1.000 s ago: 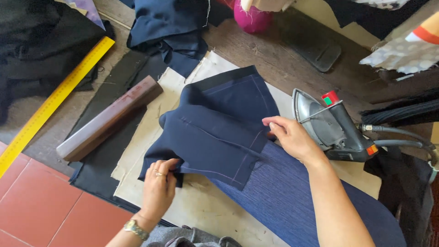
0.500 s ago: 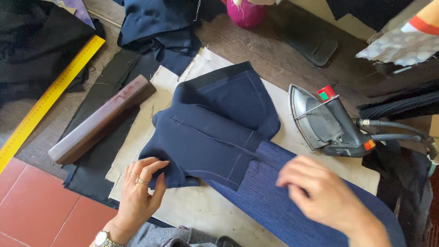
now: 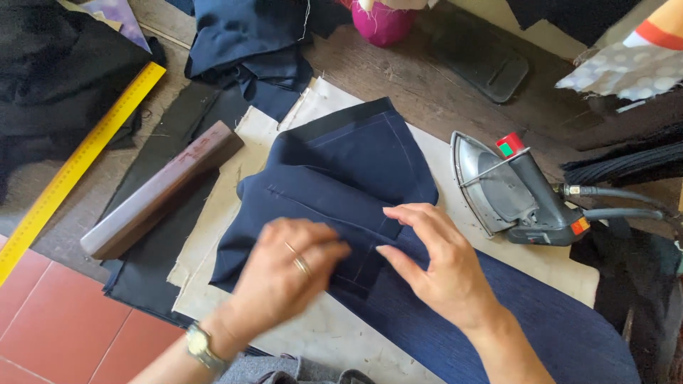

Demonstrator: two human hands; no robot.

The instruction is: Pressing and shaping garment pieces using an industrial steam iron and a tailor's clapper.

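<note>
Both hands (image 3: pixel 356 274) on navy cloth (image 3: pixel 341 178), iron (image 3: pixel 512 192) nr

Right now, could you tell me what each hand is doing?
Left hand: open, flat on the navy fabric piece.
Right hand: open, fingertips pressing the same fabric.

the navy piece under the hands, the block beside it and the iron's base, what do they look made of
Navy piece: woven cloth, matte, with stitched seam lines and soft folds. Block: likely wood, dark brown, smooth with a dull sheen and a paler worn end. Iron: the base looks like bare metal, grey and reflective; the handle looks like dark plastic.
</note>
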